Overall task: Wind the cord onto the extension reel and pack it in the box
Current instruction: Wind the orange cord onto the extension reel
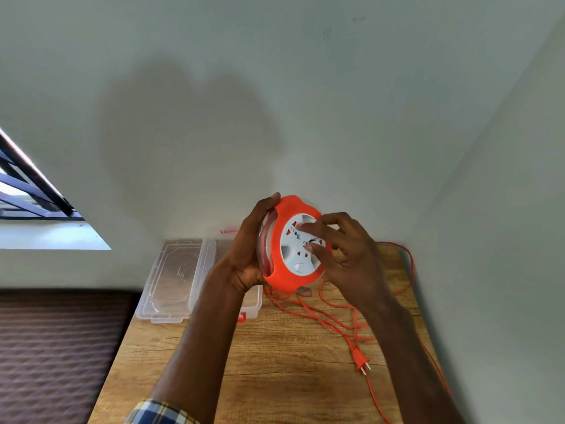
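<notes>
From the head view, the extension reel (295, 244) is held up above the tabletop (275, 362), in front of the wall. It looks like light, rigid plastic, best gripped by its orange rim. The left hand (247, 249) wraps that rim, fingers curled around it; the right hand (345, 252) has its fingers (308, 229) spread on the white socket face. The cord (336, 313) is limp, orange, lying in loose loops, its plug (361, 361) flat. The clear box (195, 276) lies open, left.
</notes>
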Demonstrator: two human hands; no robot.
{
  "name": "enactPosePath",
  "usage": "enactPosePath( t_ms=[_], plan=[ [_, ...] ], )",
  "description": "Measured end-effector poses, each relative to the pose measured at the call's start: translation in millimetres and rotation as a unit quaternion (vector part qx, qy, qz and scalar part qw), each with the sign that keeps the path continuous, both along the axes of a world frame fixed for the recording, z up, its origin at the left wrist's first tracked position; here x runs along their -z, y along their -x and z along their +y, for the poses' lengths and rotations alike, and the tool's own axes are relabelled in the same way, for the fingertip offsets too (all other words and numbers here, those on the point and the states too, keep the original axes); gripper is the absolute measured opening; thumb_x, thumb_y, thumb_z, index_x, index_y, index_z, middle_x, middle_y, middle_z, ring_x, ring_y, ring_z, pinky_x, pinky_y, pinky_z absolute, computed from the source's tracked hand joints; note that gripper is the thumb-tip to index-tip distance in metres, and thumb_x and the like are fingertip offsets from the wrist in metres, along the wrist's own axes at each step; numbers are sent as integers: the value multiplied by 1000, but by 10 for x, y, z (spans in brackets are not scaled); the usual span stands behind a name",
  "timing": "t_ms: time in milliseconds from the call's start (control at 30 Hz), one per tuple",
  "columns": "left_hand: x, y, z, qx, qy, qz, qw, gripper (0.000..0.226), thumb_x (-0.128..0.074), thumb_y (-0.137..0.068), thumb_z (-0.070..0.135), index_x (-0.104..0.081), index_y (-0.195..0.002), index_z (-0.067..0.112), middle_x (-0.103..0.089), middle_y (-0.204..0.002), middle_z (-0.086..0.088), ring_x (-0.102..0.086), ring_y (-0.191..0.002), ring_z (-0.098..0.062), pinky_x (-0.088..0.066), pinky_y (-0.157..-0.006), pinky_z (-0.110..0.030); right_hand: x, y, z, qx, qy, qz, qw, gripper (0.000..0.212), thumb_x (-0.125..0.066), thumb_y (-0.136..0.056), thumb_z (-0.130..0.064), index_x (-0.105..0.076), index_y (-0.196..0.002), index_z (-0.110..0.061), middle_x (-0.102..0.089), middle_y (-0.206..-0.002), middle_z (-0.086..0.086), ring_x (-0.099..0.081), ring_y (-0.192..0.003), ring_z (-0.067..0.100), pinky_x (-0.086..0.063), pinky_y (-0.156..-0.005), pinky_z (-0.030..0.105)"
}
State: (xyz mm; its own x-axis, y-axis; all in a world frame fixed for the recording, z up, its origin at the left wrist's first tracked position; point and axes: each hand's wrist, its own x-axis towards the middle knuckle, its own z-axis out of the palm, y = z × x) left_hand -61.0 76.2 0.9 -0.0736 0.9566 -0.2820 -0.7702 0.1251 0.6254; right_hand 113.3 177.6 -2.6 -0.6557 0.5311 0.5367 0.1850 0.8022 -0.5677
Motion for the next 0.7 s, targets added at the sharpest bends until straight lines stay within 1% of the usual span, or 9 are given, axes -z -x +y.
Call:
enactPosePath(
  t_ms=[33,100,167,233,400,500,600,633,700],
  plan=[
    [2,19,-6,-1,-2,-4,1000,62,-56,-96,66,-75,-125,15,-74,-121,-15,-71,-106,-32,-57,-95,-49,17,-26,63,-39,-9,-12,999,39,-71,-94,-19,-69,-126,-42,-60,-129,-19,-58,-113,10,-57,-80,36],
    [8,49,-12,2,-8,-7,1000,64,-57,-94,68,-76,-126,16,-74,-123,-15,-72,-108,-34,-58,-97,-50,51,-69,134,-77,-23,-40,996,58,-71,-91,-1,-69,-126,-47,-54,-142,-21,-53,-116,9,-53,-80,31],
    [18,60,-13,10,-7,-9,1000,66,-59,-93,69,-76,-127,16,-74,-125,-16,-72,-110,-35,-57,-99,-51,70,-71,119,-97,-26,-62,993,64,-69,-89,3,-68,-126,-49,-47,-150,-22,-49,-114,6,-49,-79,23],
    [22,65,-14,21,-7,-8,1000,65,-59,-92,69,-77,-126,16,-75,-124,-16,-73,-109,-34,-58,-97,-51,82,-58,83,-121,-33,-73,989,64,-67,-91,2,-67,-127,-50,-41,-154,-23,-48,-110,9,-46,-81,21],
    [16,45,-17,42,-1,-6,999,67,-65,-89,69,-72,-130,16,-72,-125,-16,-70,-110,-35,-57,-97,-51,17,-54,129,-106,-41,-103,988,62,-71,-89,-3,-67,-126,-53,-46,-149,-24,-45,-105,9,-51,-81,29],
    [14,36,-23,47,4,-8,999,66,-62,-91,69,-72,-129,15,-72,-125,-16,-69,-109,-35,-56,-97,-51,34,-54,114,-101,-47,-99,989,64,-70,-87,0,-69,-124,-52,-49,-146,-21,-44,-104,7,-46,-80,19],
    [4,36,-33,41,0,-9,999,63,-60,-93,68,-76,-125,16,-75,-121,-15,-73,-106,-34,-59,-93,-49,49,-28,100,-103,-59,-92,989,64,-70,-86,2,-70,-123,-51,-51,-143,-16,-42,-102,6,-37,-79,10],
    [-3,36,-35,41,-1,-6,999,63,-61,-93,68,-76,-126,16,-75,-121,-15,-73,-106,-34,-60,-93,-49,51,-24,100,-99,-65,-88,989,64,-69,-86,2,-70,-123,-50,-52,-142,-15,-42,-102,6,-38,-78,12],
    [-28,42,-31,46,-5,1,999,65,-61,-92,67,-74,-128,15,-74,-123,-15,-72,-108,-34,-59,-95,-50,61,-24,95,-81,-72,-73,991,62,-70,-85,-2,-70,-123,-51,-54,-136,-16,-46,-103,10,-47,-76,22]
  ],
)
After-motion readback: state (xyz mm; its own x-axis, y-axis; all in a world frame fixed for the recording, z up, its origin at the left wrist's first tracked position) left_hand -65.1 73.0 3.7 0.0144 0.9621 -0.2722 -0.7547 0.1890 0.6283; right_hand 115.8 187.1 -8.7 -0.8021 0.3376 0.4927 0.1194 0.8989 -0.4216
